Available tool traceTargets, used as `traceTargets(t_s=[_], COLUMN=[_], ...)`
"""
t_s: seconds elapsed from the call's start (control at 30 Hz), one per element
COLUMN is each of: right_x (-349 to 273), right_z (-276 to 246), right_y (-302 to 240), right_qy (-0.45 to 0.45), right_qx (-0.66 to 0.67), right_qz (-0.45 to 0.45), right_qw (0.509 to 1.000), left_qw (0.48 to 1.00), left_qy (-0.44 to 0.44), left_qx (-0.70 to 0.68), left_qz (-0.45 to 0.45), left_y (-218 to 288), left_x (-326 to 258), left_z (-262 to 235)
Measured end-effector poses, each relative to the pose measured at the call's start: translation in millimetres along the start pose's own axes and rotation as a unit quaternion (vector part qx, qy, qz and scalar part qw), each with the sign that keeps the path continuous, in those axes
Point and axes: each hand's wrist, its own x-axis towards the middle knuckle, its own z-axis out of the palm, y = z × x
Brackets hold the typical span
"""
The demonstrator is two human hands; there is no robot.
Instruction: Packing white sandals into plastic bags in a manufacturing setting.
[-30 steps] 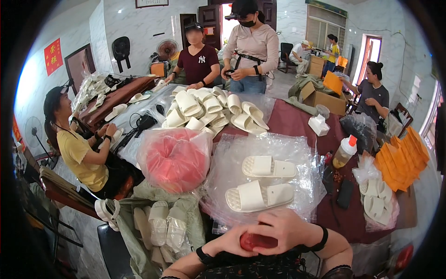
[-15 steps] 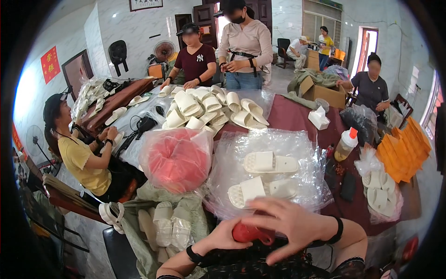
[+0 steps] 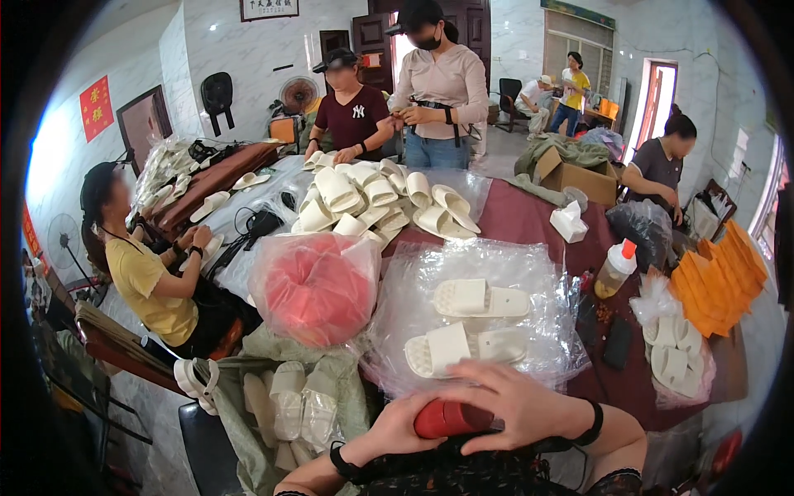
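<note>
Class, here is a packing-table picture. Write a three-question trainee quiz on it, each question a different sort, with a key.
1. True or false: both hands grip the red object.
2. How many cream slippers lie on the clear plastic sheet just beyond the hands? A one, B two, C four.
3. Fill in: the bag left of that sheet holds ___ items.

Key: 1 true, left hand and right hand; 2 B; 3 red.

Blk wristbands on left hand (image 3: 403, 427) & right hand (image 3: 514, 403).
</note>
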Motion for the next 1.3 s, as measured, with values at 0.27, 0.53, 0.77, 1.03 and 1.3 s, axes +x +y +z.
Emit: traceTargets(t_s=[0.27, 0.53, 0.77, 1.03, 1.3], right_x=[-16, -9, -17, -12, -23], right_z=[11, 11, 22, 13, 24], right_y=[10, -1, 15, 0, 16], right_qy=[-0.089, 0.038, -0.083, -0.094, -0.033], right_qx=[0.01, -0.011, 0.039, 0.032, 0.022], right_qz=[0.055, 0.074, 0.012, 0.288, 0.065], right_qw=[0.994, 0.997, 0.996, 0.952, 0.997], left_qw=[0.997, 0.998, 0.993, 0.991, 0.991], left_qy=[0.04, 0.049, 0.051, 0.077, 0.074], left_qx=[0.064, 0.042, 0.103, 0.107, 0.115], left_qz=[0.019, 0.014, 0.027, 0.018, -0.005], left_y=[-4, 2, -6, 2, 1], left_x=[0, -2, -5, -4, 1], left_z=[8, 6, 11, 15, 11])
